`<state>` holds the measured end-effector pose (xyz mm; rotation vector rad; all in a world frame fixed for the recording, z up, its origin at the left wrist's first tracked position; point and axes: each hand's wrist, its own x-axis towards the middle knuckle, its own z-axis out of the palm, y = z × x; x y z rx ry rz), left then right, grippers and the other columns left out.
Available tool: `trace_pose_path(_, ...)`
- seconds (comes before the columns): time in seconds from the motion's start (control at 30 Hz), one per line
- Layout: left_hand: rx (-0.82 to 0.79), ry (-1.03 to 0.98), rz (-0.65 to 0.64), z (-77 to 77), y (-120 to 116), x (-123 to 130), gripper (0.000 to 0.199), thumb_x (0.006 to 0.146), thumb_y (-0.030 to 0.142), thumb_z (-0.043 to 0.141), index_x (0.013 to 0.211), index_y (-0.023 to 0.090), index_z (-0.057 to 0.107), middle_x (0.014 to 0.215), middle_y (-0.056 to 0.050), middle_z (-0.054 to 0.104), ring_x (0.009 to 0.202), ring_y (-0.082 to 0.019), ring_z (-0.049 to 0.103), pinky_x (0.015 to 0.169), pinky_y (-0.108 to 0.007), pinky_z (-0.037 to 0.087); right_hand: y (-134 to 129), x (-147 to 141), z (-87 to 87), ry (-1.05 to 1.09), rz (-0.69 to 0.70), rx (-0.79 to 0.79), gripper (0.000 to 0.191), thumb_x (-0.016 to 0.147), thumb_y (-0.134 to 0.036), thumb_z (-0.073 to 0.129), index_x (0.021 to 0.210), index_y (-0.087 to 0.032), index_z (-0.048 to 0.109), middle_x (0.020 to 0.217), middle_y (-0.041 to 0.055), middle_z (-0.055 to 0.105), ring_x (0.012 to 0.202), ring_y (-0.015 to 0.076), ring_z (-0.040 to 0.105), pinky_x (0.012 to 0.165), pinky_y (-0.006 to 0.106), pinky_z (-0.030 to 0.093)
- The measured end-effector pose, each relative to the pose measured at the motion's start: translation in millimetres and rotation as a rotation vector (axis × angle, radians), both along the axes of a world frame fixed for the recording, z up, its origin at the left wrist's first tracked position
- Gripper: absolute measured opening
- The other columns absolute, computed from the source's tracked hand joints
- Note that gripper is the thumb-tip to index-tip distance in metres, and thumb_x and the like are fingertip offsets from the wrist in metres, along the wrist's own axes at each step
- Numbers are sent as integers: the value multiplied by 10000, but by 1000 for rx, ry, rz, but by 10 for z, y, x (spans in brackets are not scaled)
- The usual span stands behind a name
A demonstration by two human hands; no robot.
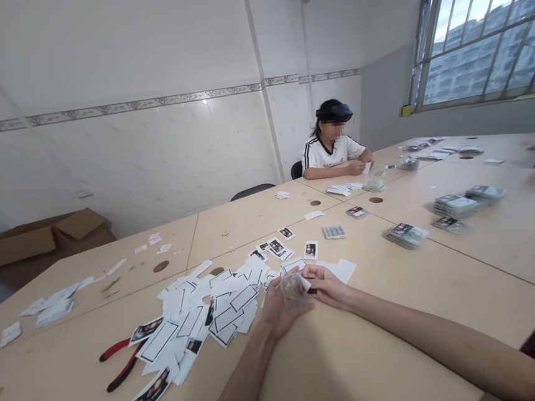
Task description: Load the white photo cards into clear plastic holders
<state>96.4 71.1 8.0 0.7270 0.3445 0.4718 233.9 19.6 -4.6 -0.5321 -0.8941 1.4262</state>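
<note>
My left hand (277,309) is wrapped round a small clear plastic box (294,290) just above the table. Pinched in the fingers of my right hand (329,287) is a small printed card (309,285), dark on one part and white on another, held against the box's right side. What lies inside the box is too blurred to name. To the left of my hands spreads a loose heap of white cards (230,303), several with black frames. Some photo-printed cards (277,247) lie just beyond the box.
Red-and-black-handled pliers (122,363) lie by the heap. Stacked clear boxes with cards (406,236) stand to the right, and another clear box (334,231) sits ahead. A co-worker (331,148) sits across the table. An open cardboard box (41,242) is beyond the left edge.
</note>
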Motion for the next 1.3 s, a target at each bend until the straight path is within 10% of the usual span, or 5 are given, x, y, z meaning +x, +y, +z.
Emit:
trace_pose_path(0.53, 25, -50, -116, -79, 24, 2, 341, 768, 322, 373, 951, 122, 580, 911, -117, 628, 794, -233, 574, 743, -431, 397, -121, -133, -7, -545, -585, 192, 235, 720, -274, 573, 941, -215, 524, 824, 33, 585, 745, 150, 548, 653, 262, 417)
trace_pose_path(1.3, 86, -77, -163, -27, -28, 36, 291, 750, 283, 399, 891, 113, 588, 838, -104, 622, 835, -236, 558, 767, -406, 394, -219, -133, 54, -845, -726, 364, 92, 743, -219, 521, 809, -215, 585, 749, 29, 553, 696, 152, 483, 621, 270, 369)
